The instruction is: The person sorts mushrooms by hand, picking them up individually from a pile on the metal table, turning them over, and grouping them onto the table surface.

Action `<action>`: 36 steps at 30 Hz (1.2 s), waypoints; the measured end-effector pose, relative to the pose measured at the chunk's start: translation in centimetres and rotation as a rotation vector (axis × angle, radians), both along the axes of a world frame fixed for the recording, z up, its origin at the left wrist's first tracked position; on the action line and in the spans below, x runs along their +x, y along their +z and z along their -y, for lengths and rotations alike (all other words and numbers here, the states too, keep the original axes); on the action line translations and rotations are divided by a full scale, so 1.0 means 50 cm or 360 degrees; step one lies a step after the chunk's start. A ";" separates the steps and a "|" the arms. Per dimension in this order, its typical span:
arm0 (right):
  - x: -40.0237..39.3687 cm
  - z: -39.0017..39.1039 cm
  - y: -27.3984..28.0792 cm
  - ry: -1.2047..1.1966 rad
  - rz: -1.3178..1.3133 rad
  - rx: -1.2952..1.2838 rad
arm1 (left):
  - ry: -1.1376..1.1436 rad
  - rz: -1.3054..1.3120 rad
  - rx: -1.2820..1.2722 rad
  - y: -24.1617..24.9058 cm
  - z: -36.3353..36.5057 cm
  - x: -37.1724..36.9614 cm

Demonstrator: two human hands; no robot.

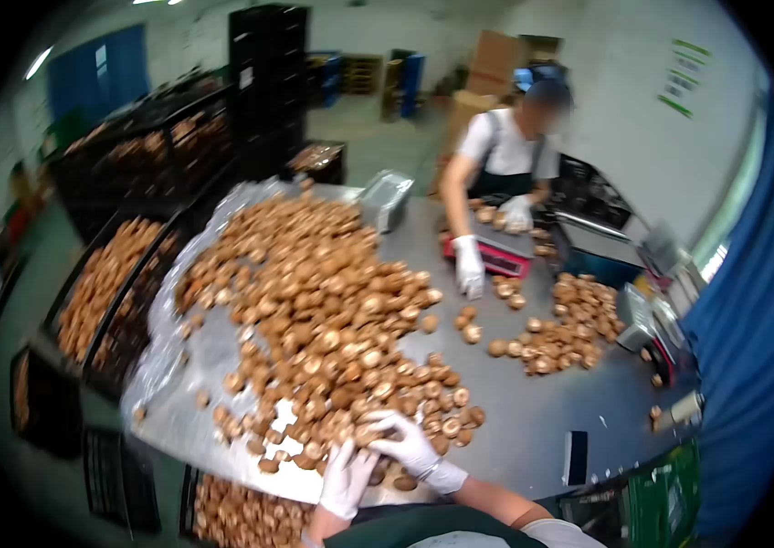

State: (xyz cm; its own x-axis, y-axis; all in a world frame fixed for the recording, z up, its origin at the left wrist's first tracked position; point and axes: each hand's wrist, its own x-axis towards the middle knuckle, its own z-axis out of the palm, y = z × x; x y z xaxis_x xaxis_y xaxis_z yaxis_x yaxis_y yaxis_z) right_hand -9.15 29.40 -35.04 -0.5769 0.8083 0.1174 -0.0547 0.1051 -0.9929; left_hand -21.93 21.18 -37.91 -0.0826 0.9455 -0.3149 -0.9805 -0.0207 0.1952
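While both gloved hands — left hand, right hand — rest open, the mushroom pile lies touching them.

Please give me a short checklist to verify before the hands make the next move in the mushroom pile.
1. Both hands gloved: ok; left hand and right hand wear white gloves.
2. Hands at the mushroom pile: ok, at its near edge.
3. What each hand grips: cannot tell, the picture is blurred.
4. Pile on the plastic sheet: not ok, loose mushrooms lie on the bare table.
5. Clear of the co-worker's hand: ok, far across the table.
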 end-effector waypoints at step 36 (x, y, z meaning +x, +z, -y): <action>0.022 0.019 0.030 -0.0243 0.0325 0.0111 | -0.0133 -0.0047 0.0400 0.024 -0.002 -0.039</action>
